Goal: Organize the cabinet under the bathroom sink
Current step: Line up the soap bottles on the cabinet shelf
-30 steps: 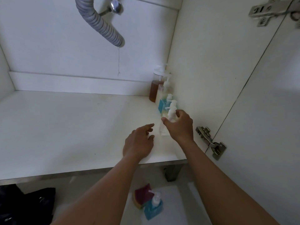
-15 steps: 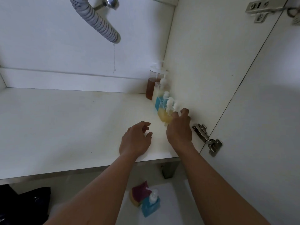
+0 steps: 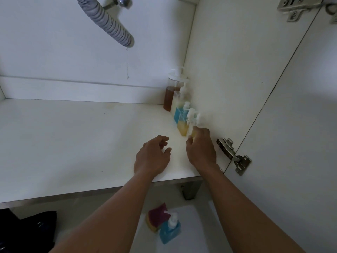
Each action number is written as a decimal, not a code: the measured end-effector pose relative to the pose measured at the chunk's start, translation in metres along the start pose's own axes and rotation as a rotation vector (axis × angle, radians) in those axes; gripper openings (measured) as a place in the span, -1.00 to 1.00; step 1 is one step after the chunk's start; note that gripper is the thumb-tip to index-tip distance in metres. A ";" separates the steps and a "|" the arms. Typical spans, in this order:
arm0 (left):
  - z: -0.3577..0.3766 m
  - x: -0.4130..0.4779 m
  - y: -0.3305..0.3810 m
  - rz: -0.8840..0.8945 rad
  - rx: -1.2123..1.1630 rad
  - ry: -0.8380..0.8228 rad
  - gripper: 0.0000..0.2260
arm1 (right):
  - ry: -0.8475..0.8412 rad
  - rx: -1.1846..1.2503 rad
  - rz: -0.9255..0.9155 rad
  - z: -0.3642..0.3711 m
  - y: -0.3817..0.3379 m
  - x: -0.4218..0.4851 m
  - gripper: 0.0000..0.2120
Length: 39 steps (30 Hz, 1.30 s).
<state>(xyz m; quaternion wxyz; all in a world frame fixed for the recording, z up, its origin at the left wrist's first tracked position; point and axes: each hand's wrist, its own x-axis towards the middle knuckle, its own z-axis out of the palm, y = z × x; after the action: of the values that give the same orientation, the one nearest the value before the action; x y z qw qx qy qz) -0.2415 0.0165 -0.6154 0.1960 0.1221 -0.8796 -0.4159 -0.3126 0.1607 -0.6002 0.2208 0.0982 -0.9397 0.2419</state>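
Along the cabinet's right wall, pump bottles stand in a row on the white shelf, from an amber bottle at the back to a yellow bottle nearer the front. At the row's front end, the right hand curls around the nearest bottle, though its grip is partly hidden. Beside it, the left hand hovers loosely curled, holding nothing. Below, a blue pump bottle and a sponge lie outside.

We see a row of pump bottles standing on the cabinet floor against its right wall, running front to back. Our right hand is at the frontmost bottle, our left hand just left of it. Below the cabinet's front edge, another pump bottle stands beside a sponge.
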 end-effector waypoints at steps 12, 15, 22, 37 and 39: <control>-0.001 -0.001 -0.004 0.036 -0.040 -0.060 -0.66 | -0.235 0.042 0.044 -0.001 0.008 -0.022 -0.58; -0.009 -0.012 -0.006 0.088 0.037 -0.174 -0.65 | -0.261 0.075 0.035 -0.012 0.018 -0.049 -0.66; -0.007 -0.122 -0.026 0.683 0.333 -0.025 -0.80 | -0.104 0.294 -0.112 -0.017 0.038 -0.173 -0.53; 0.040 -0.147 -0.121 0.123 0.475 -0.464 -0.59 | -0.437 0.475 0.261 0.044 0.044 -0.237 -0.67; 0.049 -0.148 -0.128 0.125 0.477 -0.442 -0.68 | -0.422 0.472 0.284 0.048 0.040 -0.238 -0.63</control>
<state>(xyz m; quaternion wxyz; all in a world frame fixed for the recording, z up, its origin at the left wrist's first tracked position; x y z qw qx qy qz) -0.1250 0.0261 -0.7791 -0.0087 0.0169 -0.9793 -0.2017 -0.1316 0.1898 -0.7649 -0.0431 0.0629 -0.8871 0.4553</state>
